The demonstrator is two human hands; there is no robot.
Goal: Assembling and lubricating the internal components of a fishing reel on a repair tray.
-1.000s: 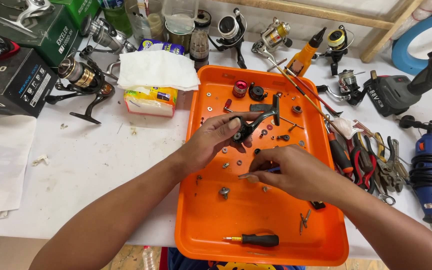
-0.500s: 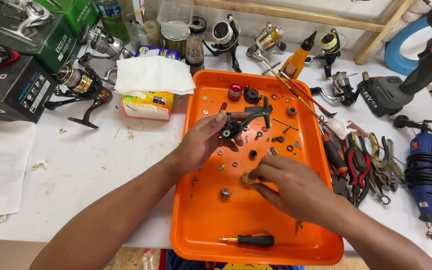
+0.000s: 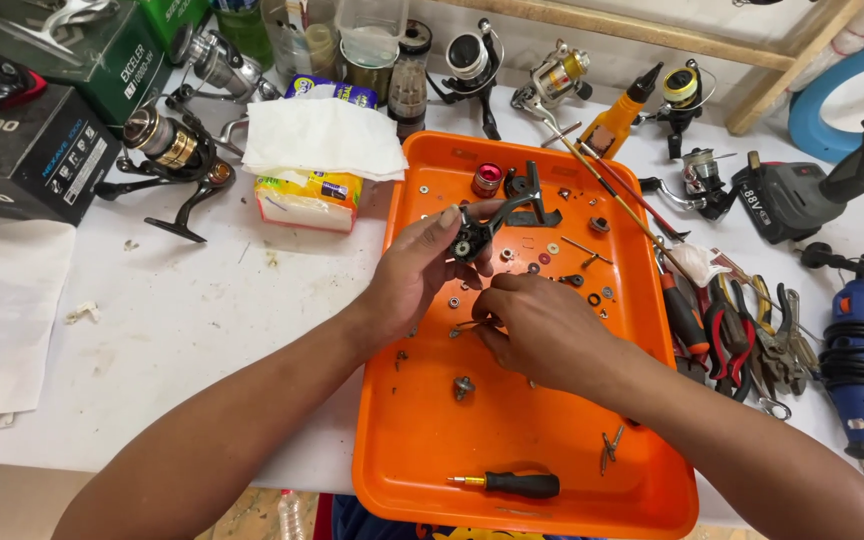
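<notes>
Right hand [image 3: 537,325] shifted nearer; left hand [image 3: 422,265] grips dark, stripped reel body [image 3: 497,220].

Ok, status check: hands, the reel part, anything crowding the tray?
Left hand holds black fishing reel body over orange plastic tray. Right hand pinches something small, unclear. Loose washers, black-handled screwdriver in tray.

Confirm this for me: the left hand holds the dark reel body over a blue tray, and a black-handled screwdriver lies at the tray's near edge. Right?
Not quite. The tray is orange, not blue; the head view shows it. The rest holds: the left hand holds the dark reel body over it, and the black-handled screwdriver lies at its near edge.
</notes>
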